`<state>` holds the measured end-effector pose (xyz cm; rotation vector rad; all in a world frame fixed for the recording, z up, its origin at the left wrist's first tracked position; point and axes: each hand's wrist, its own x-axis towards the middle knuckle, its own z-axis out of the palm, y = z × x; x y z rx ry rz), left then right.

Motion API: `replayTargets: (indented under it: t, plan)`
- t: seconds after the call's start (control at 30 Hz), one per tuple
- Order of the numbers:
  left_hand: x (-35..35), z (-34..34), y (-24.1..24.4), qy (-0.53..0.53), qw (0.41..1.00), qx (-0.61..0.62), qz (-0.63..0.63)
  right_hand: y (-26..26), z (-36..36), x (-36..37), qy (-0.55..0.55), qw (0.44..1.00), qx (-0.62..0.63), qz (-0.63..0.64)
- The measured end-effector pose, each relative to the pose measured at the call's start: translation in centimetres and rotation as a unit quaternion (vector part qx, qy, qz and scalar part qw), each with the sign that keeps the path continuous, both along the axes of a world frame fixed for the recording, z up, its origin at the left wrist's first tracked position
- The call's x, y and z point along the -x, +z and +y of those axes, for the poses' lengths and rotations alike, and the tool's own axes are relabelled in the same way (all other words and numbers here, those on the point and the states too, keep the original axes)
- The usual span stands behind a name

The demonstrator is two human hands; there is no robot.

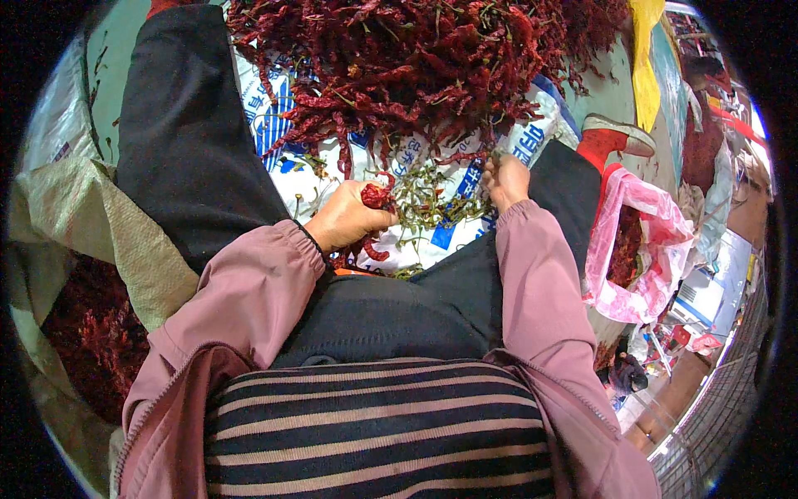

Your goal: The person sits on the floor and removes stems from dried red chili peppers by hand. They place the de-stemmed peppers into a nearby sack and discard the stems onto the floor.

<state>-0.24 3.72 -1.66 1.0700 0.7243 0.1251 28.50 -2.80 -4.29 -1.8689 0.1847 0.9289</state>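
My left hand [343, 218] is closed around a few dried red chillies [377, 196], which stick out above and below the fist. A short way to the right, my right hand [511, 181] is slightly blurred, its fingers bent together over the edge of a scatter of greenish chilli stems [430, 199]. Whether something small sits between those fingertips is not clear. Both hands are above a white printed plastic sheet [402, 244] between my legs. Beyond them rises a large heap of dried red chillies [399, 75], with loose ones trailing towards me.
At my left stands an open woven sack [68, 193] with red chillies inside. A pink and white plastic bag [629, 299], also holding reddish contents, is by my right leg. Yellow plastic [645, 62] hangs at upper right. Another person [626, 374] appears far off at lower right.
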Motion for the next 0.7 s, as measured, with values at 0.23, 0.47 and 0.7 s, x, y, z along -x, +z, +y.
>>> replayTargets:
  t: [0.23,0.47,0.7]
  plan:
    - [0.0,-0.3,0.2,-0.005,1.000,-0.011,-0.020,2.3,-4.3,2.5,0.062,0.998,-0.018,-0.020]
    - [0.1,-0.4,-0.6,0.023,0.998,-0.055,-0.022,5.5,-3.3,8.9,0.380,0.920,-0.072,-0.060]
    - [0.7,-0.2,1.0,0.017,0.998,0.048,-0.047,6.8,-1.6,13.9,0.463,0.871,-0.132,-0.100]
